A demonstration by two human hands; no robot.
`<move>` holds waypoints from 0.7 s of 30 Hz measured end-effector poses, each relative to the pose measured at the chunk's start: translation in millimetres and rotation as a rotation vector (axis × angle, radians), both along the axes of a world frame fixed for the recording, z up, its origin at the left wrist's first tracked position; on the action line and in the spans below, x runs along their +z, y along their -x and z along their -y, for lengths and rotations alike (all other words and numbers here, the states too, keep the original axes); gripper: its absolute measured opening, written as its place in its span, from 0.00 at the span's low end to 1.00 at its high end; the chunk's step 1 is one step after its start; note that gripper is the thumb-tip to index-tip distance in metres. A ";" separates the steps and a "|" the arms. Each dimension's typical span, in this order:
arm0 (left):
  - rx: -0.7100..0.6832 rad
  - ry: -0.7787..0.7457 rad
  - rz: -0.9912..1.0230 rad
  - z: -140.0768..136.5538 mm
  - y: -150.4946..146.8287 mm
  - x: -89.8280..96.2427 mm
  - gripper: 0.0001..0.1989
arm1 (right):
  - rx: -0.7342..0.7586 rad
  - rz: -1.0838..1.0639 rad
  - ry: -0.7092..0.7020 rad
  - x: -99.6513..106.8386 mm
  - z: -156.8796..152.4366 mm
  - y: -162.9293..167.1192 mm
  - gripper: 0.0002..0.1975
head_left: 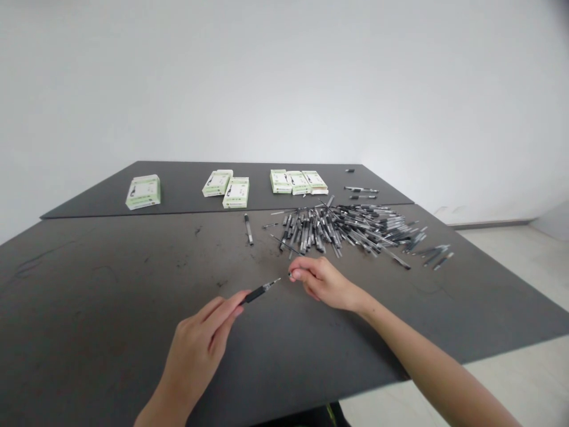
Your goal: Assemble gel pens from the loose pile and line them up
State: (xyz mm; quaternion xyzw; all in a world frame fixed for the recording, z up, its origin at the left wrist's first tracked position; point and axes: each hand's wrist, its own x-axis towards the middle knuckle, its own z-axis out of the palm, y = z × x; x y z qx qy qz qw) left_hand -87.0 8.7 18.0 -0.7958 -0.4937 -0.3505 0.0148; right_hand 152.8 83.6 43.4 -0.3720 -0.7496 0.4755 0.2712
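Pen | left hand pinching it | right hand pinching small piece

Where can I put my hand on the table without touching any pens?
On the left of the table, between the left hand and the leftmost box, is a wide bare patch. Another lies right of the right forearm, nearer you than the pen pile. That pile is most crowded.
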 end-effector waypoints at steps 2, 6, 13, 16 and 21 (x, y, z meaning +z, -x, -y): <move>-0.014 0.008 0.008 -0.5 -1.2 1.0 0.13 | 0.020 -0.012 -0.001 1.1 -1.9 -1.2 0.08; -0.052 0.028 0.012 -1.4 -5.2 3.7 0.13 | 0.082 -0.006 -0.029 -0.4 -3.0 -3.5 0.08; -0.067 0.067 0.001 -1.3 -5.9 2.4 0.13 | 0.166 0.024 -0.100 1.9 -1.6 -3.6 0.09; -0.067 0.066 0.004 -0.8 -5.1 2.1 0.13 | 0.165 0.018 -0.094 5.3 -2.4 -4.7 0.09; -0.074 0.057 0.026 -0.9 -6.9 4.1 0.13 | 0.153 0.030 -0.088 9.9 -1.2 -6.5 0.09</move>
